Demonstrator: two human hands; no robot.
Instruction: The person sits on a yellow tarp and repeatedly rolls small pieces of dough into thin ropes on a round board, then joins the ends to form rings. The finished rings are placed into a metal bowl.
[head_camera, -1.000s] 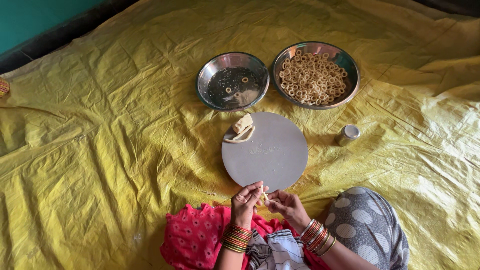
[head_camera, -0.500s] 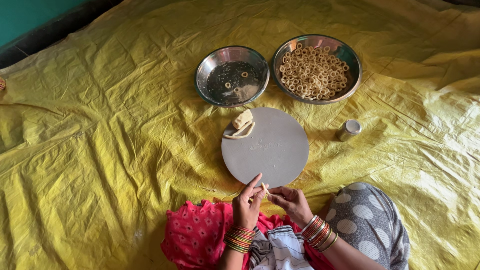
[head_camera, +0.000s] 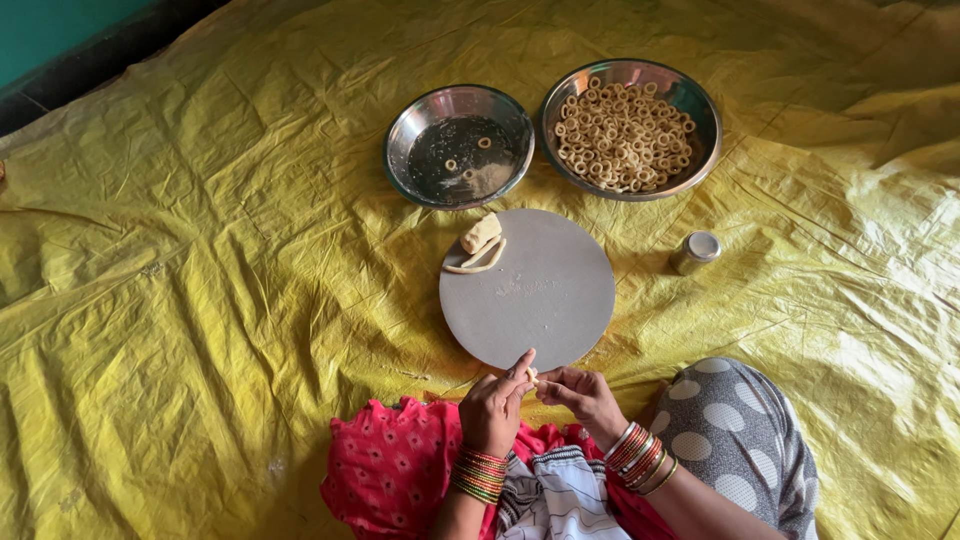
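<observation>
My left hand (head_camera: 494, 404) and my right hand (head_camera: 583, 397) meet at the near edge of a round grey board (head_camera: 545, 295). Between their fingertips they pinch a small piece of pale dough (head_camera: 533, 378). A lump of dough and a rolled strip (head_camera: 478, 243) lie on the board's far left edge. Beyond the board stand two steel bowls: the left bowl (head_camera: 415, 128) holds only a couple of dough rings, the right bowl (head_camera: 698, 108) is filled with several dough rings. Both my wrists wear bangles.
A crinkled yellow sheet (head_camera: 200, 300) covers the floor all around. A small steel cup (head_camera: 694, 251) stands right of the board. My knee in grey dotted cloth (head_camera: 735, 430) and red patterned cloth (head_camera: 390, 470) lie at the bottom. A teal wall (head_camera: 50, 40) runs at the top left.
My hands stay at the board's near edge, the fingers shifting slightly around the small dough piece. The view has tilted a little, so the bowls sit higher in the picture.
</observation>
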